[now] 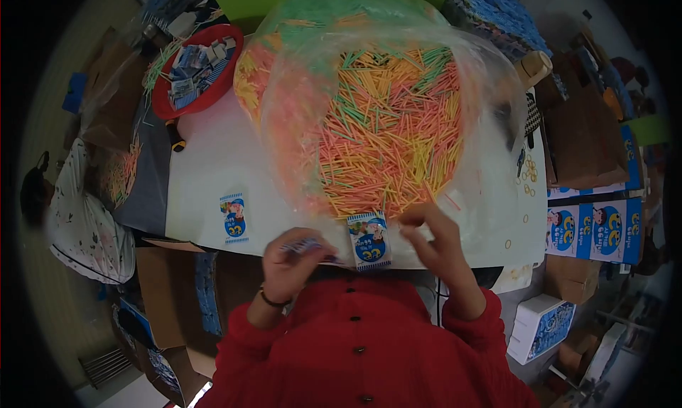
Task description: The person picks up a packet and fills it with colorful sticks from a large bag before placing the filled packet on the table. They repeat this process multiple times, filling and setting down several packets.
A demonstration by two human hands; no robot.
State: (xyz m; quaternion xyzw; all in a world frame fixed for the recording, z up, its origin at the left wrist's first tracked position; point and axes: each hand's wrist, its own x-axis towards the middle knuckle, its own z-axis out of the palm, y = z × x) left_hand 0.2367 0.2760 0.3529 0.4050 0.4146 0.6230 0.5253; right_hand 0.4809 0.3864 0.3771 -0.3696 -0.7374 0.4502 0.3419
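Note:
My left hand (pixel 290 260) is closed round a small blue-and-white packet (pixel 304 247), which its fingers partly cover. Just right of it, a blue printed packet (pixel 369 242) lies at the table's front edge. My right hand (pixel 433 239) is beside that packet, thumb and fingers apart, with nothing visible between them. In front of both hands sits a large clear plastic bag (pixel 280 156), open and full of thin pink, yellow, orange and green sticks (pixel 394 124). Another blue packet (pixel 234 218) lies flat on the white table (pixel 202 173), left of my left hand.
A red bowl (pixel 163 102) of small packets stands at the back left, with a black-and-yellow tool (pixel 175 137) below it. Rubber bands (pixel 528 177) lie at the table's right. Cardboard boxes (pixel 584 134) are stacked beyond. A person's patterned garment (pixel 89 220) shows at the left.

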